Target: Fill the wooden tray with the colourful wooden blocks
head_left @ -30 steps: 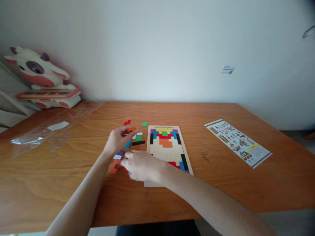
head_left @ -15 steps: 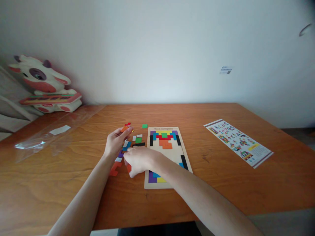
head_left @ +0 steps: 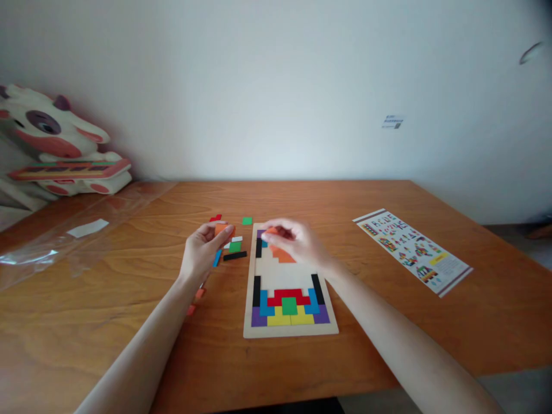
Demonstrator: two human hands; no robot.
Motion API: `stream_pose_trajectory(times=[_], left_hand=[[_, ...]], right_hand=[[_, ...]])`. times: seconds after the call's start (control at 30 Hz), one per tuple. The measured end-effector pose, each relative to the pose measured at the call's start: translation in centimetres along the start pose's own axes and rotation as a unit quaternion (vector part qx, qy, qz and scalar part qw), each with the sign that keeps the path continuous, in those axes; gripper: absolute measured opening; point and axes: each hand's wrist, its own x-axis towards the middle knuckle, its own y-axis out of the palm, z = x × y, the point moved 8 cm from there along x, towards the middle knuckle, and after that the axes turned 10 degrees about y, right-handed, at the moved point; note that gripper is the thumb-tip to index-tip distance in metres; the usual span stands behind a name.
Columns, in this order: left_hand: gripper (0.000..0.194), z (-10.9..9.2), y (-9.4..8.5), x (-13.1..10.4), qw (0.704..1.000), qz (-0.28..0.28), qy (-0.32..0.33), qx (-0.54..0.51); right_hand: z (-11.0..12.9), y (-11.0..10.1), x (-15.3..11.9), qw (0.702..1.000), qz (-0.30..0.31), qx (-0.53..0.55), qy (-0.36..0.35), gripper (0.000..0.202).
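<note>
My left hand (head_left: 202, 250) pinches an orange puzzle piece (head_left: 223, 231) between thumb and fingers, above the loose pieces left of the board. My right hand (head_left: 297, 244) is over the upper part of the wooden puzzle board (head_left: 247, 316), its fingers closed on another orange piece (head_left: 271, 231). Just below those fingers, an orange piece (head_left: 283, 256) lies in the board, partly covered by the hand. Purple, yellow, blue, black, red and green pieces fill the board's near end, among them a green square (head_left: 288, 306). Bare wood shows across its middle.
Loose pieces lie left of the board, including a black bar (head_left: 235, 256), a green square (head_left: 247, 221) and a red piece (head_left: 215, 218). A printed sheet (head_left: 411, 250) lies to the right. Far left are a clear plastic bag (head_left: 56, 247) and a cow-shaped toy keyboard (head_left: 69, 144).
My right hand has moved from the loose pieces up and right over the board, bringing an orange piece. My left hand stays nearly in place with its piece. The view has shifted slightly.
</note>
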Motion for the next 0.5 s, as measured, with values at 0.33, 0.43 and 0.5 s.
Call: stream_pose_trajectory(times=[0.33,0.43,0.5], left_hand=[[0.044,0.7,7.4,-2.6,0.99,0.092,-0.062,-0.092],[0.044,1.5,8.0,-4.1,0.988,0.109,-0.084,-0.075],[0.041,1.7,8.2,-4.9,0.986,0.122,-0.09,-0.071]], right_hand=[[-7.2,-7.1,-1.2,0.96,-0.155,0.197,0.128,0.04],[-7.4,-5.0,-1.8,0.966,-0.104,0.191,0.139,0.04],[-7.4,-3.3,-2.2,0.972,-0.053,0.177,0.147,0.038]])
